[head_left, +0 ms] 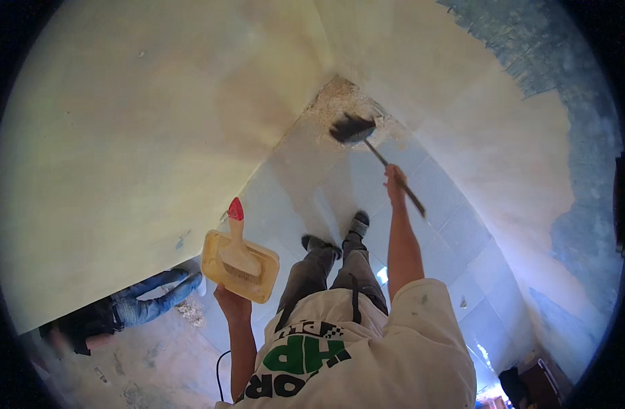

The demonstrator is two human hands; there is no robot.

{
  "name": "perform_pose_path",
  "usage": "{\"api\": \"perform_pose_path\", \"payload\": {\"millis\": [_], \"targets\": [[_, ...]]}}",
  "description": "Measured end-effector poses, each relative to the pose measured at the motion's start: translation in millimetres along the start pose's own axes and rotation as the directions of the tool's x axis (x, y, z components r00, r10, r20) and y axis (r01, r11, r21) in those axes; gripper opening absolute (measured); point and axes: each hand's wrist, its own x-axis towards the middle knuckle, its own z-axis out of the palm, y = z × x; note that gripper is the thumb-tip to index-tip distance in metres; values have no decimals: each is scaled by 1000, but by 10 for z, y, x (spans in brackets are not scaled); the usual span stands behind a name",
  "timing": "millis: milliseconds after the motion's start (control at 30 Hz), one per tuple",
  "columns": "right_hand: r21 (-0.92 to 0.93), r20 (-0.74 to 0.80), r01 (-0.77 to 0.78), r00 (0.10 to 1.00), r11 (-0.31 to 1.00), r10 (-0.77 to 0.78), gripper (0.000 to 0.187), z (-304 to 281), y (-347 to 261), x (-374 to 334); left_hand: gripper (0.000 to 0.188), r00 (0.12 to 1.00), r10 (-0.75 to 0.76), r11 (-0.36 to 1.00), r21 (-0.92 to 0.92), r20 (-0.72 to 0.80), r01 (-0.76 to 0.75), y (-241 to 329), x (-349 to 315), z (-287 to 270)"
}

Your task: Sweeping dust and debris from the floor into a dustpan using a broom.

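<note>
My right hand (395, 178) is closed around the handle of a broom (353, 128) with dark, slightly blurred bristles. The broom head is over pale crumbly debris (338, 102) in the corner where the two walls meet the floor. On the left, my left hand (232, 300) grips the near edge of a yellowish plastic tub (270, 290), its fingers mostly hidden below. A wide paint brush (240, 258) with a red-tipped handle lies in the tub, bristles toward me.
Pale walls (149, 136) rise on both sides, the right one with blue-grey patches (591, 177). Blue-grey tiles (428, 252) cover the floor under my feet. At the lower left is another person in blue jeans (149, 307), near a small heap of debris (190, 312). Dark objects (537, 385) stand lower right.
</note>
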Motion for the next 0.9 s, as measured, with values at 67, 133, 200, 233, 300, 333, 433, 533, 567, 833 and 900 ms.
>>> {"api": "perform_pose_path", "payload": {"millis": [67,133,200,233,300,333,433,533,567,833,900], "targets": [[175,-40,-53,997,983,61,31,-181,-291,48,46,981,146,698,689,131,-196,-13,9,30],[221,-7,-116,993,968,121,28,-508,-542,55,48,976,156,765,606,152,-217,-48,-49,115],[286,-31,-189,978,939,206,23,-741,-598,23,50,970,178,824,514,168,-240,-99,-58,81],[281,-64,-182,976,942,208,25,-908,-518,24,53,983,130,898,406,129,-172,-150,-27,-2],[275,-97,-171,974,946,204,27,-1128,-299,-10,56,992,78,954,283,99,-103,-213,-1,-10],[297,-153,-204,954,933,258,30,-1177,-220,-62,57,996,51,992,108,76,-59,-216,-8,36],[295,-202,-282,915,913,348,36,-1411,-22,-141,59,993,29,999,-48,115,-24,-256,32,61],[279,-211,-393,865,876,455,41,-1578,-28,-116,55,983,86,962,242,165,-124,-264,117,29],[293,-228,-449,825,844,517,44,-1638,-64,-123,52,976,129,850,487,177,-200,-253,139,41],[160,-470,-370,786,915,400,27,-2468,-353,230,45,993,82,958,267,88,-102,-226,187,-94],[214,-514,-355,751,910,414,24,-2588,-379,319,45,980,147,751,630,134,-199,-230,258,-168]]}}
